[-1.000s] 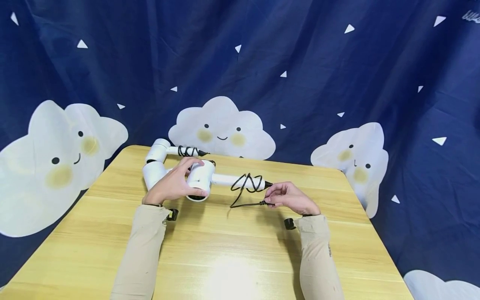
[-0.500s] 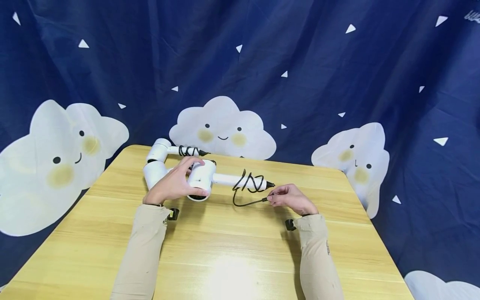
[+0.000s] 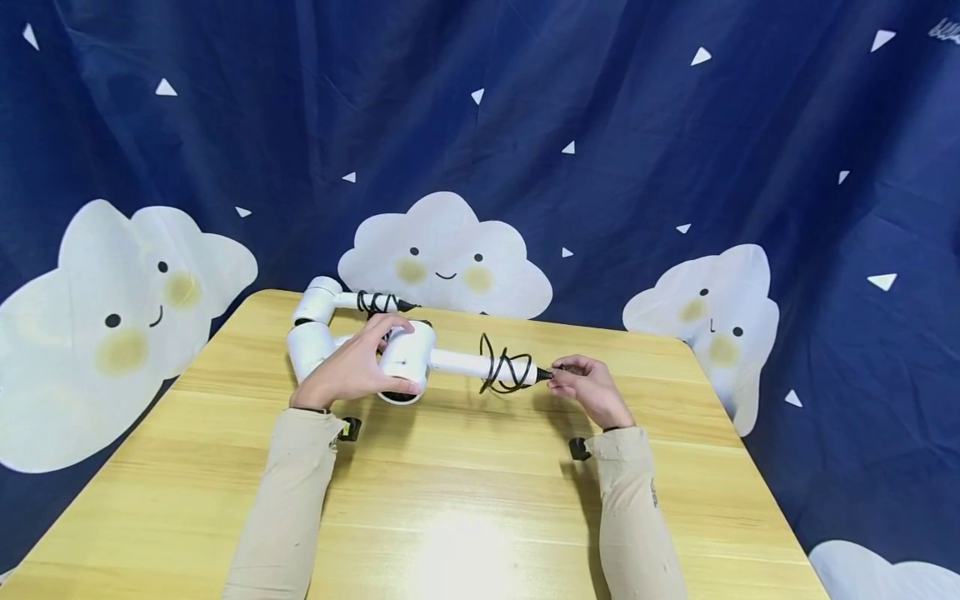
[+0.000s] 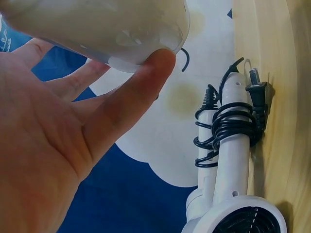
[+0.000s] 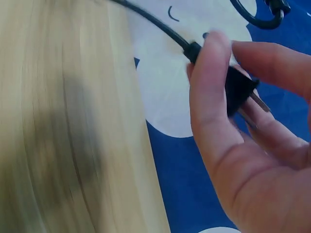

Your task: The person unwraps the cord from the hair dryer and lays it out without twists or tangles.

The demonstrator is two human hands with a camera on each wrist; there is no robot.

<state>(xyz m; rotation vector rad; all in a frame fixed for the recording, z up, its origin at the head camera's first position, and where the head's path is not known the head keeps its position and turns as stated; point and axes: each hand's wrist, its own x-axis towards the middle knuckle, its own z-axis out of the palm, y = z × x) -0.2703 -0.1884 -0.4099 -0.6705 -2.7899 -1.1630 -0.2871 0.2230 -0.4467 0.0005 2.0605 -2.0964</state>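
My left hand (image 3: 351, 365) grips a white hair dryer (image 3: 405, 358) by its barrel, thumb on the near side and fingers over the far side. Its handle points right, with a black cord (image 3: 507, 372) looped loosely round it. Beside the handle's end, my right hand (image 3: 588, 390) pinches the black plug (image 5: 238, 90) between thumb and fingers. In the right wrist view the two metal prongs point away from the cord. The left wrist view catches only the lower part of the held barrel, above the thumb.
Two more white hair dryers lie at the table's back left: one farther back (image 3: 318, 302), one nearer (image 3: 307, 348) partly behind my left hand. Their handles have cords (image 4: 233, 124) wound round them. Behind the wooden table (image 3: 450, 475) hangs a blue cloud-print curtain (image 3: 585, 92).
My right hand has moved up and slightly right with the plug, to beside the handle's tip. The hanging length of cord is now drawn in round the handle. My left hand stays nearly still.
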